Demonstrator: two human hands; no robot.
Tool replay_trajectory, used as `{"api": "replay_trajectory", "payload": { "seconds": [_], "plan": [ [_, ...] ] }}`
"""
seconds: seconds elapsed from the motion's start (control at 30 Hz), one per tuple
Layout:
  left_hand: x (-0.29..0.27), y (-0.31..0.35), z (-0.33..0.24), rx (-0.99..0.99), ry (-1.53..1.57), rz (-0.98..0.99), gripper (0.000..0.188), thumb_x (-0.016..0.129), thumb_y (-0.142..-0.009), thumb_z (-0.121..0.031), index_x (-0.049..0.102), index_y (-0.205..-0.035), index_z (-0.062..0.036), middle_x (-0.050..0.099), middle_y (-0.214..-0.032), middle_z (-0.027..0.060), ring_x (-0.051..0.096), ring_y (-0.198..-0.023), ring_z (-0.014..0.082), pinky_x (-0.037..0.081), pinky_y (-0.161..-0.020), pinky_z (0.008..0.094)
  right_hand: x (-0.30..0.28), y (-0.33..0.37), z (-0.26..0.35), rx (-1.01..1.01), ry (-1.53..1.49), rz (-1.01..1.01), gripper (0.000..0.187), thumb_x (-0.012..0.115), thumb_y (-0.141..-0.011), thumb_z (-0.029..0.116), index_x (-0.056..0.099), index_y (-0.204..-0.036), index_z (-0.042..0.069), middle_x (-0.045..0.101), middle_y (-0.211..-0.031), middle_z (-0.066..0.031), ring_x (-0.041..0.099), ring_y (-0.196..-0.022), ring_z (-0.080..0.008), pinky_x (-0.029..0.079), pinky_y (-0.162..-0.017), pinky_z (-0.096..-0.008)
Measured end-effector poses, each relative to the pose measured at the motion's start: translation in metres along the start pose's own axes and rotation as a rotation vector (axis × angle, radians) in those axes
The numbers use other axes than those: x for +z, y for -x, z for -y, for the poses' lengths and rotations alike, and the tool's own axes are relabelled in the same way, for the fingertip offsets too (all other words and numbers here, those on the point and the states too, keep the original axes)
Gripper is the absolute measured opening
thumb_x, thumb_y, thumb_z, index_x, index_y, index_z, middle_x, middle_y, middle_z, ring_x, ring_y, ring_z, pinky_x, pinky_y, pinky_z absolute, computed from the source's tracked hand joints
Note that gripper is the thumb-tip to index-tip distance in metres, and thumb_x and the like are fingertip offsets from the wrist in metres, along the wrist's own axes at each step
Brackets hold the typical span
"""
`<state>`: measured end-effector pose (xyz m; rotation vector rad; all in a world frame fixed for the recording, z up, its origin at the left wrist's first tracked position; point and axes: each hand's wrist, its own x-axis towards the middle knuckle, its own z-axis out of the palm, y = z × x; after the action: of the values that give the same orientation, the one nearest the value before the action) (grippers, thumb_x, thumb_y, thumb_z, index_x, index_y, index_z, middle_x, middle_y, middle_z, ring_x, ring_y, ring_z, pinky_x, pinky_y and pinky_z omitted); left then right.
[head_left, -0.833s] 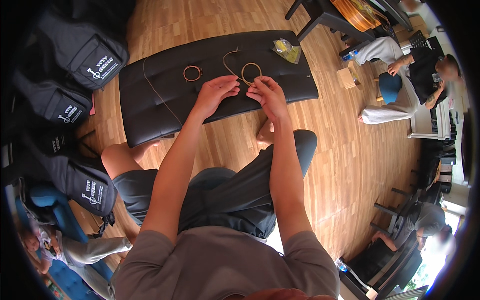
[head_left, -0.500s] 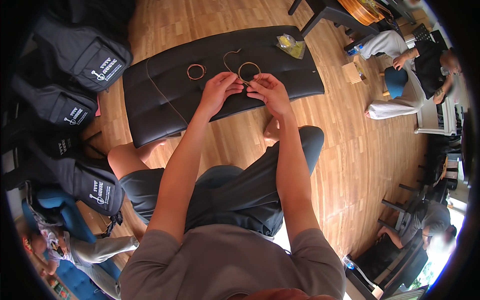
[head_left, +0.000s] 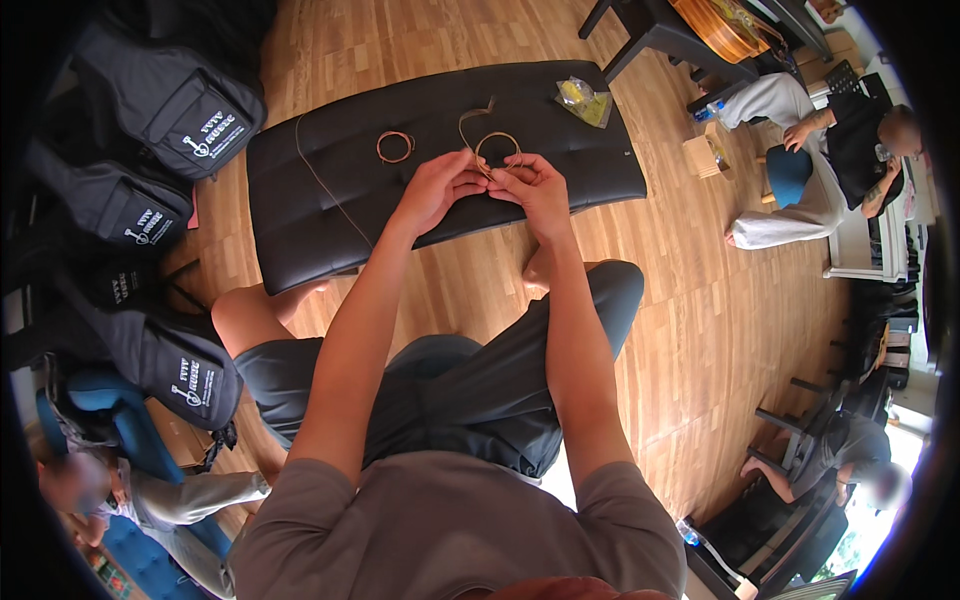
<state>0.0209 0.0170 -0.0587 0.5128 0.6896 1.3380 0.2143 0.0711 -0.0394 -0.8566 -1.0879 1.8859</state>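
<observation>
Over the near edge of a black padded bench [head_left: 440, 120], both hands hold a coiled bronze-coloured guitar string [head_left: 497, 133]. My left hand [head_left: 438, 192] pinches the coil's left lower side with closed fingers. Close beside it, my right hand [head_left: 537, 196] grips the lower right of the loop, thumb bent inward. One loose end of the string curls up above the coil. Left of the hands, a smaller reddish coiled string [head_left: 397, 162] lies on the bench. A long thin string [head_left: 318, 177] stretches across the bench's left part. What lies between the fingertips is partly hidden.
A clear plastic packet with yellow inside [head_left: 583, 101] lies at the bench's far right. Black gig bags [head_left: 195, 115] line the left side. At right are a seated person [head_left: 790, 190], a cardboard box [head_left: 706, 155] and, farther back, a guitar [head_left: 722, 28]. Other people sit at both lower sides.
My right hand has shifted slightly left, nearer my left hand, and its thumb has bent in over the coil. The string is still held by both hands.
</observation>
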Motion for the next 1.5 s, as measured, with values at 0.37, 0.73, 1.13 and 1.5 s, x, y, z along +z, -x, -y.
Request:
{"api": "replay_trajectory", "payload": {
  "seconds": [0.37, 0.73, 1.13, 1.5],
  "plan": [
    [0.018, 0.000, 0.016, 0.193, -0.330, -0.280, 0.031, 0.073, -0.094, -0.010, 0.068, -0.121, 0.0041, 0.073, -0.103, 0.0099, 0.069, -0.086, 0.0128, 0.060, -0.081, 0.0262, -0.002, -0.001, 0.005, 0.057, 0.085, -0.088, 0.052, 0.078, -0.086, 0.001, 0.051, -0.129, -0.006, 0.072, -0.095, -0.0148, 0.074, -0.085, -0.0219, 0.063, -0.077, -0.0302],
    [0.014, 0.002, 0.016, 0.217, -0.199, -0.316, 0.036, 0.072, -0.096, -0.013, 0.065, -0.126, 0.0036, 0.071, -0.102, 0.0075, 0.068, -0.088, 0.0134, 0.059, -0.085, 0.0280, -0.031, 0.006, 0.023, 0.055, -0.409, -0.161, 0.045, 0.063, -0.098, 0.011, 0.049, -0.138, -0.003, 0.060, -0.091, -0.0028, 0.061, -0.074, -0.0137, 0.054, -0.073, -0.0287],
    [0.008, 0.001, 0.011, 0.166, -0.098, -0.218, 0.044, 0.068, -0.098, -0.015, 0.058, -0.138, 0.0016, 0.065, -0.091, 0.0011, 0.061, -0.078, 0.0084, 0.051, -0.070, 0.0242, -0.021, 0.011, 0.014, 0.114, 0.198, 0.021, 0.025, 0.071, -0.097, 0.021, 0.073, -0.109, -0.001, 0.060, -0.081, 0.0027, 0.050, -0.064, -0.0050, 0.044, -0.059, -0.0228],
    [0.011, 0.003, 0.004, 0.044, -0.311, -0.127, 0.052, 0.075, -0.092, -0.009, 0.057, -0.139, 0.0025, 0.061, -0.090, -0.0027, 0.053, -0.077, 0.0066, 0.043, -0.068, 0.0211, 0.002, 0.003, 0.000, -0.045, -0.068, -0.135, 0.027, 0.075, -0.092, 0.011, 0.070, -0.115, -0.003, 0.064, -0.085, -0.0013, 0.059, -0.071, -0.0086, 0.051, -0.069, -0.0220]
  ]
}}
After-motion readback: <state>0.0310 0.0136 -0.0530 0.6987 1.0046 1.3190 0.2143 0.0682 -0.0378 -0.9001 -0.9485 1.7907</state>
